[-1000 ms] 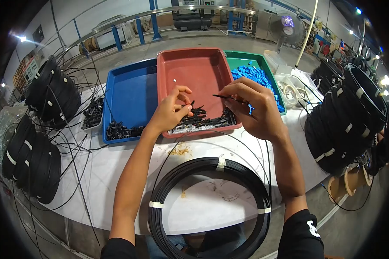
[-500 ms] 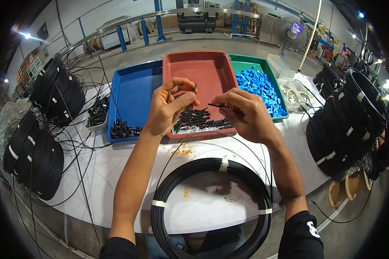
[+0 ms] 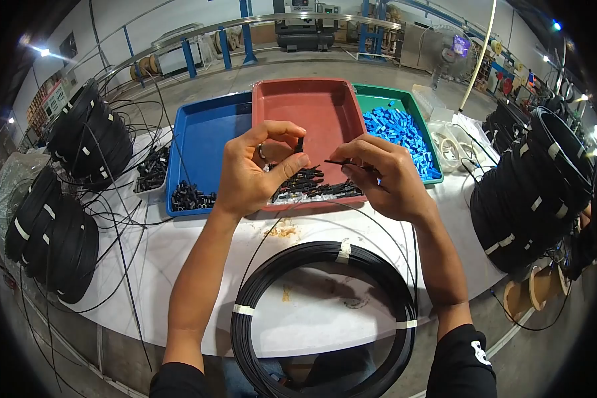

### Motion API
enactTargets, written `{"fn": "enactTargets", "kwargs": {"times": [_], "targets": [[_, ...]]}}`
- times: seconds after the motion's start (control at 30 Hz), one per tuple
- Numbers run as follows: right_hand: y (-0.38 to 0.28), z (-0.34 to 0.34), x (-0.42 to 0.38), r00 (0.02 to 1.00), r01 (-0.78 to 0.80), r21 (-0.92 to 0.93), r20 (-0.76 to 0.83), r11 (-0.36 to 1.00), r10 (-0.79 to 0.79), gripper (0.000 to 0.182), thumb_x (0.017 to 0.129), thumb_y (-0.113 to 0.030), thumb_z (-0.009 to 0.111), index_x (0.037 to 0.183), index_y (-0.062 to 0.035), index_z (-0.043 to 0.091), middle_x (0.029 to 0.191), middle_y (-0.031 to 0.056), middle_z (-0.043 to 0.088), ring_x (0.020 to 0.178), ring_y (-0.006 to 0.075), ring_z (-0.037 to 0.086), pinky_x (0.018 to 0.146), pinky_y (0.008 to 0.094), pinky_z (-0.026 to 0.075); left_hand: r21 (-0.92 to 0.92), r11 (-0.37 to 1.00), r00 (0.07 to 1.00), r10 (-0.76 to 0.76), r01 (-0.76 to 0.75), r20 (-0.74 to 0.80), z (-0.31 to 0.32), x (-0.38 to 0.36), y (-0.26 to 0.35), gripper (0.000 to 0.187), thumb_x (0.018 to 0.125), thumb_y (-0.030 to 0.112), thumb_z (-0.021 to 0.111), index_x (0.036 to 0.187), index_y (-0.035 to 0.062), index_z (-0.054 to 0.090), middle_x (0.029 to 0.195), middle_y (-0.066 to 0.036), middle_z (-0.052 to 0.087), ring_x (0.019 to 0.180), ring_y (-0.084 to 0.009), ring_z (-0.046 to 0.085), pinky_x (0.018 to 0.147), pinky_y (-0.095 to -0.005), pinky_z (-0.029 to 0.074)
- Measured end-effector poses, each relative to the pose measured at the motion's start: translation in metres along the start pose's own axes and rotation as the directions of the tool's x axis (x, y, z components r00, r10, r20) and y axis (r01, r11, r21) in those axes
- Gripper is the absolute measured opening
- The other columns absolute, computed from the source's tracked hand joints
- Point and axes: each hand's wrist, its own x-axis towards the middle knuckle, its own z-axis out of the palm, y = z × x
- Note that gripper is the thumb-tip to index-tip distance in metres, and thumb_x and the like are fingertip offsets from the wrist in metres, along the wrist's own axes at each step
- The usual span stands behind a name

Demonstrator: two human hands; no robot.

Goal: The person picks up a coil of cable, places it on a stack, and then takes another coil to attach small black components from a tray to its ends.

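Observation:
My left hand [image 3: 251, 174] pinches a small black cylindrical part [image 3: 300, 144] upright between thumb and forefinger, above the front of the red tray [image 3: 305, 85]. Opposite it, my right hand [image 3: 390, 174] grips a slim black cable end [image 3: 338, 162], its tip pointing left toward the other hand. The two pieces are apart. Below my hands lie many thin black connector parts [image 3: 305, 182] at the front of the red tray. A coil of black cable [image 3: 245, 338], bound with white tape, rests at the table's front edge; thin strands rise from it toward my hands.
The blue tray [image 3: 209, 116] holds black caps [image 3: 191, 198]; the green tray [image 3: 371, 93] holds blue connectors [image 3: 401, 136]. A small container of black parts [image 3: 151, 174] stands at left. Stacked cable coils [image 3: 86, 142] flank the left side, and more coils [image 3: 524, 192] the right. Loose cables cross the left.
My left hand has turned and its fingers have spread a little, so the black part shows more clearly. My right hand has shifted slightly right, still gripping the cable end.

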Motion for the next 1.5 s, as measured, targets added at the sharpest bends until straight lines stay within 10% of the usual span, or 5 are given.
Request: {"fn": "enactTargets", "kwargs": {"times": [0.9, 1.5], "targets": [[-0.007, 0.000, 0.000, 0.976, -0.210, 0.328, 0.123, 0.921, 0.179, 0.013, 0.081, 0.002, 0.074, 0.093, -0.0017, 0.068, 0.086, 0.0044, 0.069, 0.062, 0.0085, 0.059, 0.054, 0.0248, 0.046, 0.277, 0.948, 0.987, 0.152, -0.158, 0.043, 0.000, -0.001, 0.017, 0.055, 0.075, -0.004, 0.083, 0.114, 0.0063, 0.047, 0.093, -0.012, 0.076, 0.086, -0.0129, 0.072, 0.078, -0.0234, 0.055], [-0.005, 0.003, -0.004, 0.958, -0.250, 0.394, -0.029, 0.885, 0.284, 0.015, 0.083, 0.004, 0.075, 0.096, -0.0007, 0.074, 0.082, 0.0018, 0.071, 0.063, 0.0009, 0.057, 0.055, 0.0186, 0.043, 0.223, 0.960, 0.985, 0.161, -0.169, 0.055, 0.005, -0.003, 0.016, 0.021, 0.075, 0.002, 0.084, 0.091, 0.0032, 0.070, 0.080, -0.008, 0.075, 0.076, -0.0143, 0.074, 0.072, -0.0259, 0.058]]}}
